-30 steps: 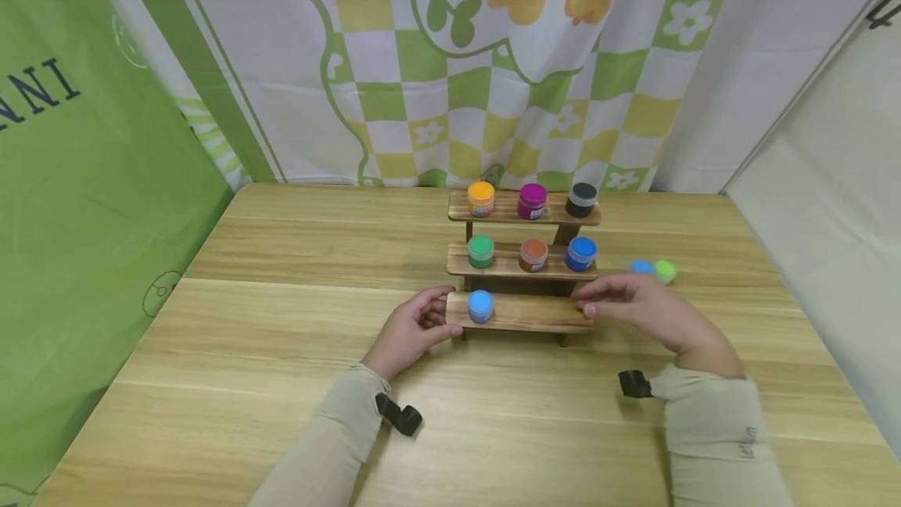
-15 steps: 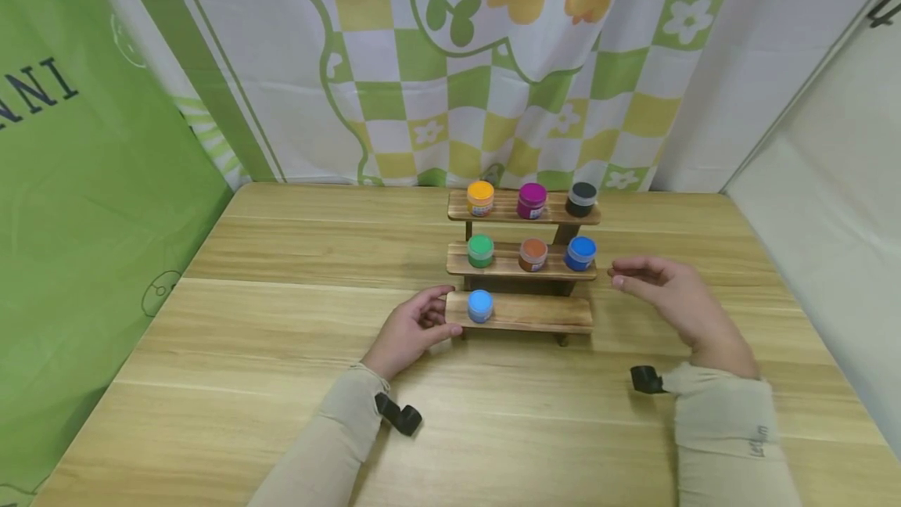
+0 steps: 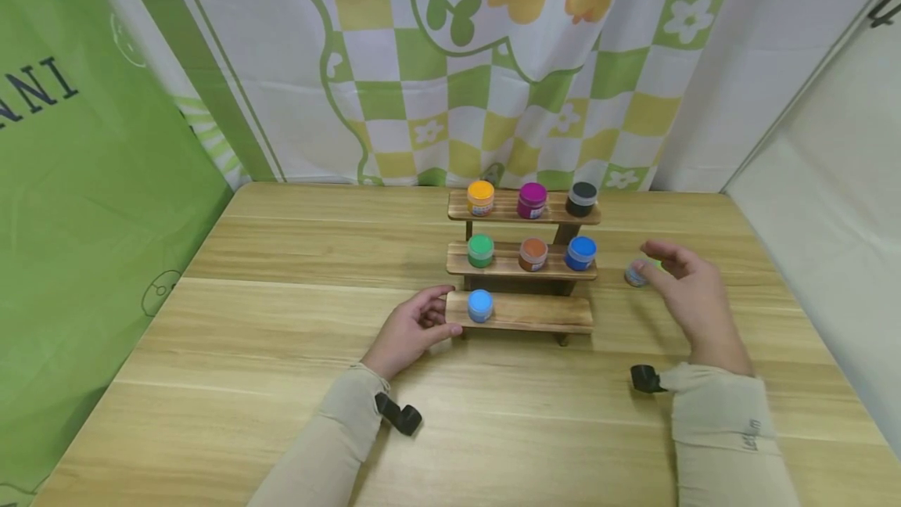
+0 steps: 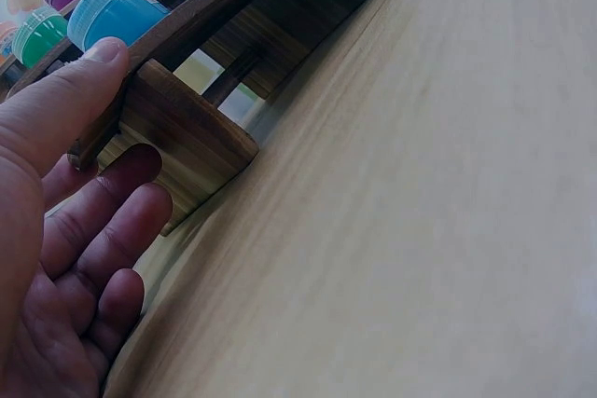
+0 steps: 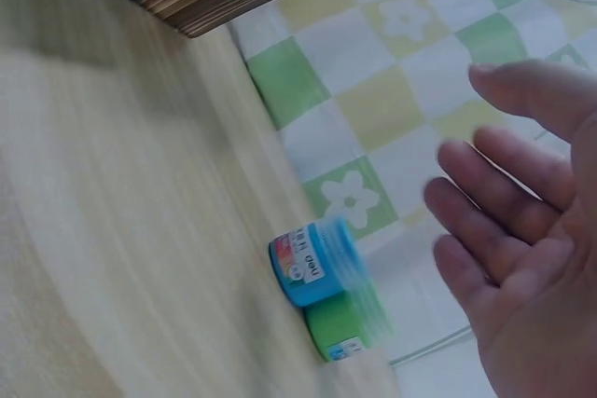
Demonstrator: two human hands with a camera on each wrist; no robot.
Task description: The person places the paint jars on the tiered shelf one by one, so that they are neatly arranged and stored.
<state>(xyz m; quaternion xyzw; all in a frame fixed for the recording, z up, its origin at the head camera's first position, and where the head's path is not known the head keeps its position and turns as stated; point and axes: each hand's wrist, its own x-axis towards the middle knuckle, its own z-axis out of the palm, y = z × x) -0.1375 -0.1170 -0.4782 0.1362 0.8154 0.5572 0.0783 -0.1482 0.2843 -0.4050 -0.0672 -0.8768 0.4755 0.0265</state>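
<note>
A three-step wooden display stand (image 3: 538, 311) stands on the table with small paint jars on its steps. At the left end of its lowest step my left hand (image 3: 415, 329) grips the board, thumb at the front edge near a light blue jar (image 3: 480, 305). In the left wrist view that thumb (image 4: 79, 90) lies beside the jar, and the lower fingers curl loosely below. My right hand (image 3: 693, 296) hovers right of the stand, fingers relaxed. It partly covers a blue jar (image 5: 312, 263) and a light green jar (image 5: 338, 325), both apart from the hand in the right wrist view.
Orange (image 3: 481, 199), purple (image 3: 532, 201) and black (image 3: 581, 199) jars stand on the top step. Green (image 3: 481, 251), brown (image 3: 533, 254) and dark blue (image 3: 580, 253) jars occupy the middle one. A patterned curtain (image 3: 521, 116) hangs behind the table (image 3: 317, 241).
My right hand has let go of the lowest step's right end and moved right and back, over the two loose jars. The left hand and the stand have stayed put.
</note>
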